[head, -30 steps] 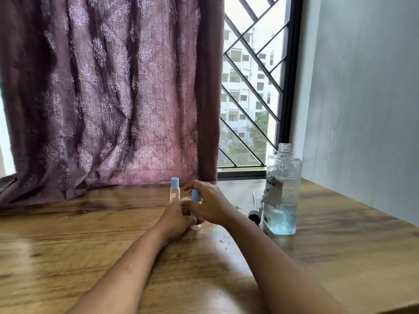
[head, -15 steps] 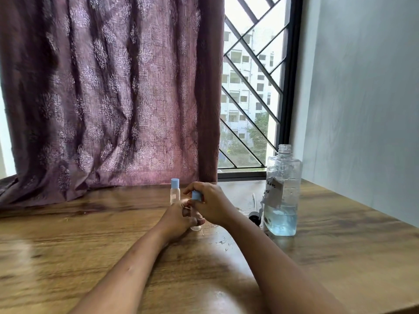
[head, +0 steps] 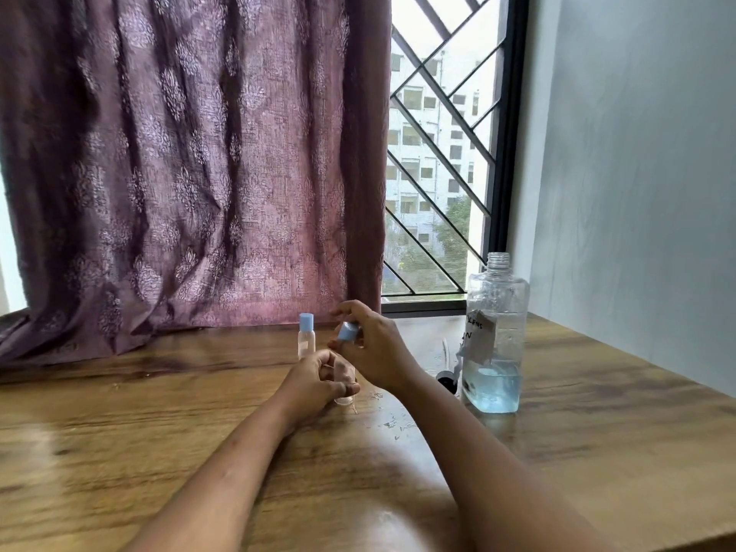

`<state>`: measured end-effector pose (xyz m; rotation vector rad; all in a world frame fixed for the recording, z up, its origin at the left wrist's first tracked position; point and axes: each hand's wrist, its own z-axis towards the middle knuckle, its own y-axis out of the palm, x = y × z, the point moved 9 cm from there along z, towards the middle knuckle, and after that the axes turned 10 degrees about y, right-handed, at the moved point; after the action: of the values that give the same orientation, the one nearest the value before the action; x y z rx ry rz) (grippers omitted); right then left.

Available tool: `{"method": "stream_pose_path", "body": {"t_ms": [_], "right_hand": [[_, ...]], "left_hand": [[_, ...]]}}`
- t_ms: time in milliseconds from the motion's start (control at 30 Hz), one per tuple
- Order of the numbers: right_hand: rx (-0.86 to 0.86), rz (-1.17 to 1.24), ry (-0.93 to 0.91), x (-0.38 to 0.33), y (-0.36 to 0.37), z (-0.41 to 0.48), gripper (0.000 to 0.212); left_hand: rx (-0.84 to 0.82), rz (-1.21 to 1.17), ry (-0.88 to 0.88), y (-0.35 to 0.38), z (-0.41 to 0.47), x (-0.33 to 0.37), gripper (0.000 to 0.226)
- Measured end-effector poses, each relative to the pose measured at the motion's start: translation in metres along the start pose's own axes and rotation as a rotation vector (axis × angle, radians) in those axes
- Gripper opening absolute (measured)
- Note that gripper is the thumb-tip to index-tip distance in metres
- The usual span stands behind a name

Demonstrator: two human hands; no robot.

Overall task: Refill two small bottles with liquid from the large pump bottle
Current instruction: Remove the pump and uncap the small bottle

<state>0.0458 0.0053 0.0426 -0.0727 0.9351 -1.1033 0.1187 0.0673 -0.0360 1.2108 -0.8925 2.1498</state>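
My left hand point(head: 314, 378) grips a small clear bottle point(head: 344, 376) that stands on the wooden table point(head: 159, 424). Just above the bottle's neck, my right hand point(head: 374, 350) pinches its light blue cap point(head: 347, 332), which is tilted. A second small bottle point(head: 306, 338) with a blue cap on stands upright just behind, to the left. The large clear bottle point(head: 496, 340) stands to the right with its neck open and blue liquid in its lower part. Its pump head point(head: 447, 370) with a white tube lies on the table beside it.
A purple patterned curtain point(head: 191, 173) hangs at the table's back edge. A barred window point(head: 442, 153) is behind the large bottle and a grey wall point(head: 637, 173) runs along the right. Small drops or specks lie on the table near my right wrist.
The blue cap was upright on the small bottle between my fingers; now it is tilted and lifted slightly above the neck in my right hand. The left hand still holds the bottle.
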Motion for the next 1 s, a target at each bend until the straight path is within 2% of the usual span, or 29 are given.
{"method": "stream_pose_path", "body": {"t_ms": [167,300,433,567,667,867,1000], "right_hand": [[0.049,0.007,-0.011,-0.002,-0.005,0.0,0.037],[0.097,-0.041,-0.014,-0.001,-0.014,0.0,0.031],[0.09,-0.042,0.056,0.012,-0.017,0.003,0.025],[0.05,-0.045,0.104,0.021,-0.014,0.004,0.022],[0.057,-0.09,0.097,0.023,-0.012,0.005,0.02],[0.085,-0.129,0.111,0.027,-0.014,0.007,0.017],[0.144,-0.106,0.187,0.04,-0.024,0.008,0.018]], "left_hand": [[-0.047,-0.009,0.0,0.002,0.001,-0.001,0.029],[-0.019,0.041,-0.009,0.0,0.001,-0.004,0.029],[-0.022,0.052,0.008,0.001,0.002,-0.003,0.031],[-0.041,0.055,0.02,0.001,0.002,-0.003,0.047],[-0.049,0.075,0.034,0.002,0.004,-0.005,0.03],[-0.05,0.073,0.041,0.0,0.005,-0.008,0.044],[-0.039,0.057,0.042,0.002,0.007,-0.01,0.032]]}}
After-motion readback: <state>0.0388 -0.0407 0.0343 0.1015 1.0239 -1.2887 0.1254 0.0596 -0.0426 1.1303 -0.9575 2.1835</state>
